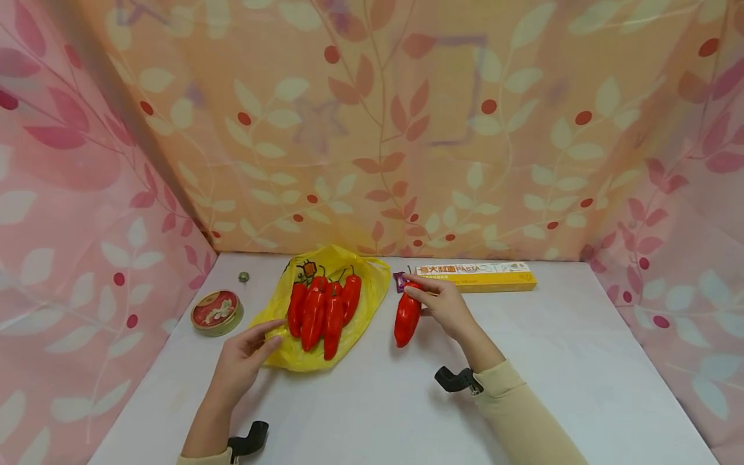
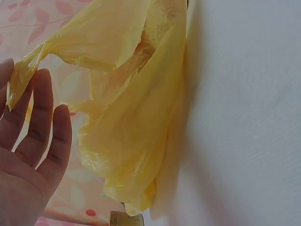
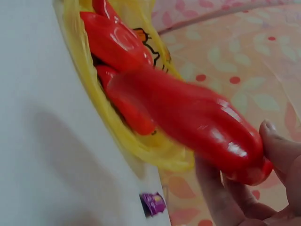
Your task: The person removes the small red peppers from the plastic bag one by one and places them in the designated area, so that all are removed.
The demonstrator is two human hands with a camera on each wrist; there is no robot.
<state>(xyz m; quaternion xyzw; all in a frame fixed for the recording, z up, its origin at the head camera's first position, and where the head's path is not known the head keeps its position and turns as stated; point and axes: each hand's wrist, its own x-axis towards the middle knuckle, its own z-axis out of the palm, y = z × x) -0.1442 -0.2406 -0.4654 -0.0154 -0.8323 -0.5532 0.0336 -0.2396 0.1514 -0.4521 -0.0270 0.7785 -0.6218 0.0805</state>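
My right hand (image 1: 447, 310) holds a large red chili pepper (image 1: 408, 316) by its stem end, its tip hanging downward just above the table. In the right wrist view the thumb and fingers press on either side of the red chili pepper (image 3: 207, 122). A yellow plastic bag (image 1: 366, 310) lies spread on the left, with several more red peppers (image 1: 314, 313) on it, stems pointing away. My left hand (image 1: 241, 361) is at the bag's near left edge. A twisted corner of the yellow bag (image 2: 136, 113) sits between my left thumb and fingers.
A round red-lidded tin (image 1: 216, 312) stands left of the bag, with a small dark green ball-like item (image 1: 243, 277) behind it. Near the back wall lie a yellow and white pasta box (image 1: 494, 278) and a small purple packet (image 1: 399, 281). Patterned cloth encloses the white table (image 1: 360, 413).
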